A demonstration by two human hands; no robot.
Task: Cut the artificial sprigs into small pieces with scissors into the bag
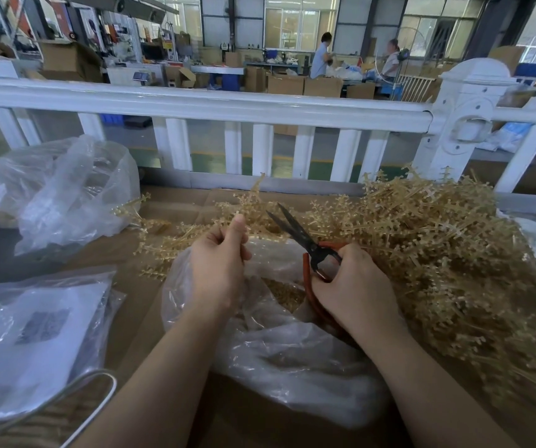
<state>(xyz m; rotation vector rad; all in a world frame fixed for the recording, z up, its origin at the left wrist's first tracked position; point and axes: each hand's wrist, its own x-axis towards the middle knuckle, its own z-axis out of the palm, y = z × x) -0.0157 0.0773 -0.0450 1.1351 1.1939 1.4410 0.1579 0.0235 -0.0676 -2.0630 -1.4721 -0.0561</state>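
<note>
Left hand [220, 260] pinched a sprig [195, 231] above the bag [292, 350]; right hand [354, 286] gripped scissors [302, 237], blades parted; short snips over the opening would suit best.

Bag [292, 357] glossy clear plastic; sprigs [438, 240] matt, probably plastic; scissors [295, 229] dark metal.

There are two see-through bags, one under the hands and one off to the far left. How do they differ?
The bag under the hands lies open toward the scissors, with cut tan pieces showing in its mouth; the far-left bag sits slumped and untended, its contents hazy. The left hand and right hand work above the first only. Both are clear crinkled plastic on the cardboard.
</note>
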